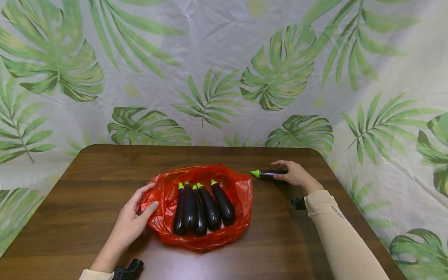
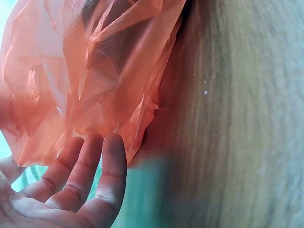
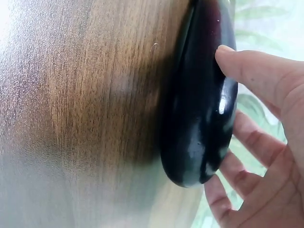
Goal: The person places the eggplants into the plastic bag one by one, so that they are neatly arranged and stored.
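Observation:
A crinkled red plastic bag [image 1: 241,206] lies spread with its mouth facing up. Several dark purple eggplants [image 1: 190,210] with bright green caps rest side by side in it. At the bag's left edge my left hand [image 1: 134,212] touches the plastic, thumb and fingers spread apart; its fingers [image 2: 113,166] look nearly straight in the left wrist view. To the right of the bag, my right hand [image 1: 295,174] grips a single eggplant [image 1: 267,174] lying on the table, green cap toward the bag. The right wrist view shows the thumb on this eggplant [image 3: 197,118] and fingers along its far side.
The brown wooden table [image 1: 105,171] carries all of this. Behind it and at the sides hangs a pale curtain [image 1: 217,46] printed with green leaves. Black wrist-worn devices [image 1: 129,269] sit under both wrists.

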`<state>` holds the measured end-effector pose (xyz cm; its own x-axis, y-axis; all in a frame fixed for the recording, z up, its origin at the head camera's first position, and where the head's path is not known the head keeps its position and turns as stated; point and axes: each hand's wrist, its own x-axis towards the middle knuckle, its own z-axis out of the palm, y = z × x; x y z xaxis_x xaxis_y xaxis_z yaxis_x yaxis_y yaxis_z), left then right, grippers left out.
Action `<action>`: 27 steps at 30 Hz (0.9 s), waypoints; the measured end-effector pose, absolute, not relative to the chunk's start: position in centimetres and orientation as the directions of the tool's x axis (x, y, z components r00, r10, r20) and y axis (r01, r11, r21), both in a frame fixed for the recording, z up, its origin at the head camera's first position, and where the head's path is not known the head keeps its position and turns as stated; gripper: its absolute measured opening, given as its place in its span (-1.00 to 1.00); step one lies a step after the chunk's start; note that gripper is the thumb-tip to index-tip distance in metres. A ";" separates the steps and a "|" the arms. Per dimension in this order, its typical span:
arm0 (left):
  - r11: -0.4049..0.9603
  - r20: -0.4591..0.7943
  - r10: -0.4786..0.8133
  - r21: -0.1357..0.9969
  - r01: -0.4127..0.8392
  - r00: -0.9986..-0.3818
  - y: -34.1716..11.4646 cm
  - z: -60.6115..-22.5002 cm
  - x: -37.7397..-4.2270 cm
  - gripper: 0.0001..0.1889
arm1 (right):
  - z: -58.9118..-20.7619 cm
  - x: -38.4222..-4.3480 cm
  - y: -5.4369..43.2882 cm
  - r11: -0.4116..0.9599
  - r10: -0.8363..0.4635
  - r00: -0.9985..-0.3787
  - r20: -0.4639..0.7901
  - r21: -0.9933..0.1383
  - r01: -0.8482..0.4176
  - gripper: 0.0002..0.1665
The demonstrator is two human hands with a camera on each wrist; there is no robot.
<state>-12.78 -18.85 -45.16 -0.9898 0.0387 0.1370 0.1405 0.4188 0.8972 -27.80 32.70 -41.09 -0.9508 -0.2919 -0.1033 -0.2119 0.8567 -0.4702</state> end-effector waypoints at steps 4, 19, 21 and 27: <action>0.414 0.139 0.035 0.899 0.141 -0.990 -18.8 -45.1 -12.9 -0.41 | -41.1 -27.8 32.7 0.875 -0.282 -0.951 -0.128 -0.442 -0.199 -0.44; 0.375 0.147 0.051 0.914 0.155 -0.988 -18.8 -45.3 -12.8 -0.41 | -40.6 -27.0 32.6 0.908 -0.263 -0.948 -0.180 -0.377 -0.180 -0.51; 0.375 0.148 0.051 0.914 0.156 -0.988 -18.9 -45.3 -12.8 -0.41 | -40.6 -26.9 32.8 0.907 -0.264 -0.948 -0.180 -0.380 -0.181 -0.51; 0.385 0.148 0.046 0.910 0.154 -0.988 -18.9 -45.3 -12.8 -0.41 | -40.7 -26.4 33.2 0.899 -0.272 -0.947 -0.169 -0.396 -0.188 -0.52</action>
